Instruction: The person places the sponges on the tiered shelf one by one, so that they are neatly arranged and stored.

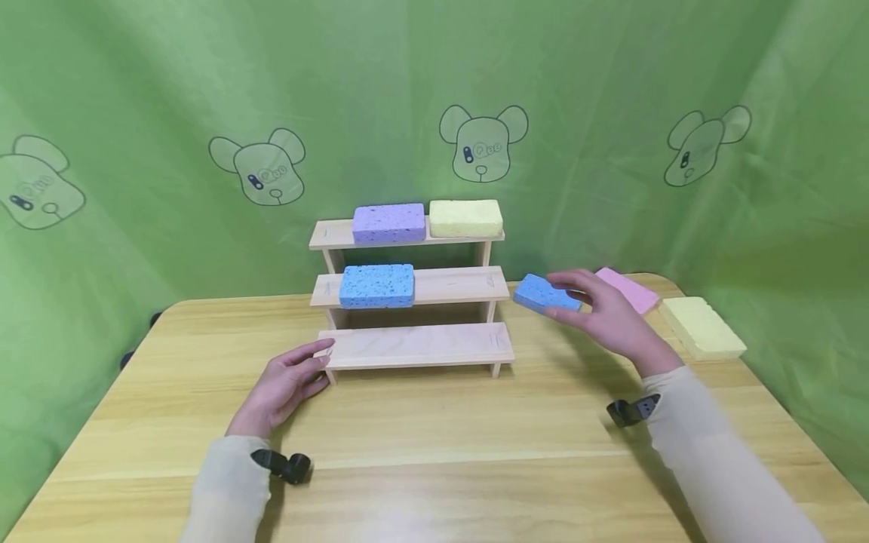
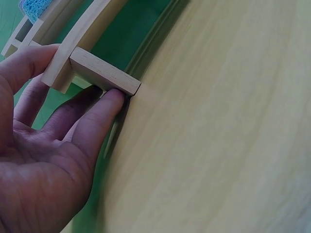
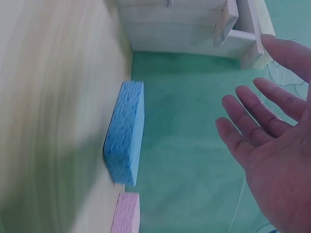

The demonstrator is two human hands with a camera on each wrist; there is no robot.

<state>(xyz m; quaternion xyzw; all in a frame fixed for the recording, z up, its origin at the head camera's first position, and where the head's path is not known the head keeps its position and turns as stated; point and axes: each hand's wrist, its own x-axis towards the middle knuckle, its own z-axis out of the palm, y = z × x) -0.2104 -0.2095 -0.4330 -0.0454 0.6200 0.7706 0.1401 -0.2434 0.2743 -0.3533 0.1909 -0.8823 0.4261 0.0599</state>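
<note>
A three-tier wooden stand (image 1: 414, 348) is at the middle back of the table. My left hand (image 1: 288, 385) grips the left end of its lowest step; in the left wrist view, fingers press against the leg (image 2: 104, 73). My right hand (image 1: 614, 320) hovers with spread fingers over a blue sponge (image 1: 532, 291) on the table, right of the stand. A gap shows between that hand and the sponge in the right wrist view. Another blue sponge (image 1: 376, 286) sits on the middle step. On the top step are a purple sponge (image 1: 388, 224) and a pale yellow sponge (image 1: 465, 219).
Behind the blue sponge at right lie a pink sponge (image 1: 627, 290) and a second pale yellow sponge (image 1: 702, 328), near the table's right edge. A green curtain (image 1: 380, 98) with bear-head drawings hangs around the wooden table (image 1: 421, 467).
</note>
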